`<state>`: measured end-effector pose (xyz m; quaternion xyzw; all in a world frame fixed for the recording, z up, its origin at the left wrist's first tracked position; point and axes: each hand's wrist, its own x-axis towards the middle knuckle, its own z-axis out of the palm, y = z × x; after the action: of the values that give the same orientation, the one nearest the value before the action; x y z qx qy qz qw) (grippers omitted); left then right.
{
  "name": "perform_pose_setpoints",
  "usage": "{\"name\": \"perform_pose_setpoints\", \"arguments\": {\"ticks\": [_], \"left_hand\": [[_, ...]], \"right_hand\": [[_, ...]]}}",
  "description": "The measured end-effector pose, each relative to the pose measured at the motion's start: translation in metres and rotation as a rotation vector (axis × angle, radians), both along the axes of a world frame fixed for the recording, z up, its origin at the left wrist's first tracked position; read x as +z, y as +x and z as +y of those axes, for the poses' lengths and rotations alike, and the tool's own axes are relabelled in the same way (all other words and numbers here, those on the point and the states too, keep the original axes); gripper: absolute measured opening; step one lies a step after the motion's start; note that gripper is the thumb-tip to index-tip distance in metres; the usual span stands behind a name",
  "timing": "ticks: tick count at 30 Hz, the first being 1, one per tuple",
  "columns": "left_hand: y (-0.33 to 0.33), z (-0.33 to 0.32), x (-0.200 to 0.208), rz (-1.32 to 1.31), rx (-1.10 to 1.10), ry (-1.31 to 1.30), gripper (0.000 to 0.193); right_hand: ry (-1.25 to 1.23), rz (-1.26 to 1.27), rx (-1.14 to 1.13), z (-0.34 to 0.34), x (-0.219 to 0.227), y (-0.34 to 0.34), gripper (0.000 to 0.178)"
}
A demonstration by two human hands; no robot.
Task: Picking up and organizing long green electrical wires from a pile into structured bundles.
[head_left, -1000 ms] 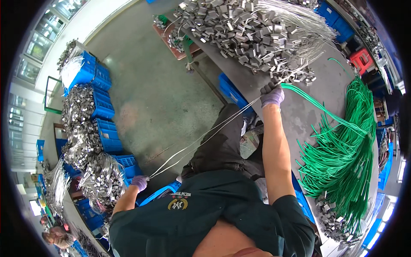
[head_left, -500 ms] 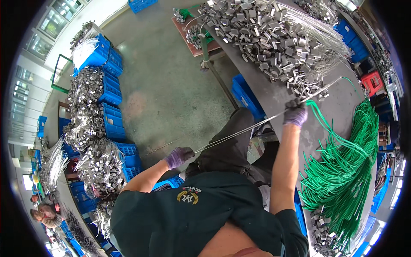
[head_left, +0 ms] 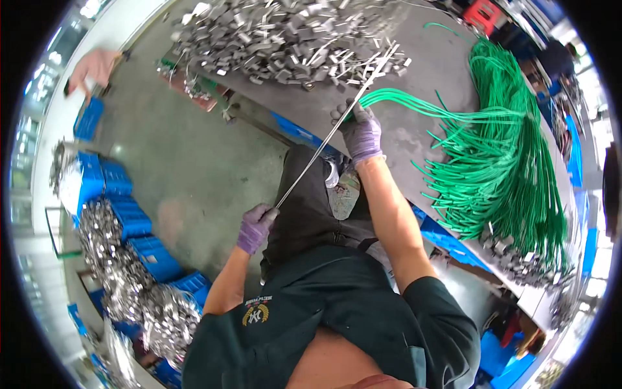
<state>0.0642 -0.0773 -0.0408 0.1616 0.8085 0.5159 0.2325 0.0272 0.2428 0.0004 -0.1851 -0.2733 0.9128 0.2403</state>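
Note:
My left hand (head_left: 254, 228), in a purple and grey glove, is closed around the lower end of several long, thin silvery wires (head_left: 311, 163). The wires run straight and slanting up to the right, past my right hand (head_left: 361, 131). That hand wears a matching glove and is closed on several green tubes (head_left: 405, 102), with the wires passing along its fingers. Beyond it the far ends of the wires reach the edge of a pile of grey metal blocks (head_left: 278, 48). The tubes curve right, to a large heap of loose green tubes (head_left: 508, 155) on the grey table (head_left: 414, 55).
At left, blue crates (head_left: 152, 256) stand in a row beside heaped metal pieces with wires (head_left: 116, 266). A person (head_left: 94, 70) is at the far left. Behind the table lies a red plastic thing (head_left: 481, 16). More metal blocks (head_left: 518, 262) sit near the green heap.
My view has swung to the right. The wires, bowed and spread apart before, now lie straight and close together. Both hands keep their grip, and the green tubes stretch out more from my right hand.

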Motion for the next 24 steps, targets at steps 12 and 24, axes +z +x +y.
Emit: {"name": "perform_pose_setpoints", "arguments": {"ticks": [12, 24], "left_hand": [[0.019, -0.016, 0.000, -0.094, -0.031, -0.064, 0.016], [0.018, -0.033, -0.007, -0.263, 0.019, -0.046, 0.010]], "right_hand": [[0.393, -0.182, -0.247, 0.115, 0.037, 0.032, 0.023], [0.459, -0.195, -0.313, 0.153, 0.047, 0.037, 0.026]]}}
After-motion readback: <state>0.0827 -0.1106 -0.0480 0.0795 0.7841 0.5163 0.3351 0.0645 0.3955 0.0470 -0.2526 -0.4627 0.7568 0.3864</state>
